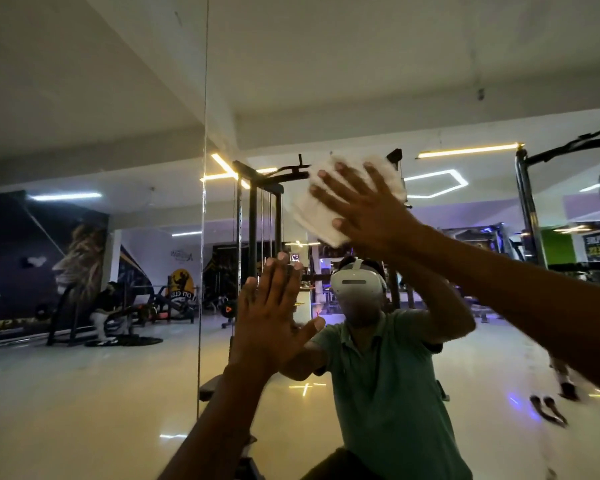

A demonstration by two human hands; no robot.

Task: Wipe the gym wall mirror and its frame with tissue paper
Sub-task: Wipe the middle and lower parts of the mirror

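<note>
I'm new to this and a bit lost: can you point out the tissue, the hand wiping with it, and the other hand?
tissue [321, 216], head view, bare lower-left part.
right hand [368, 209], head view, back of hand.
left hand [269, 318], head view, back of hand.

white tissue paper [312, 211]; green shirt [388, 382] in reflection.

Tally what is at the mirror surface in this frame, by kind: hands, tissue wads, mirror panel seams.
Hands: 2, left hand flat on the mirror, right hand pressing tissue
Tissue wads: 1, tissue paper
Panel seams: 1, seam
Total: 4
</note>
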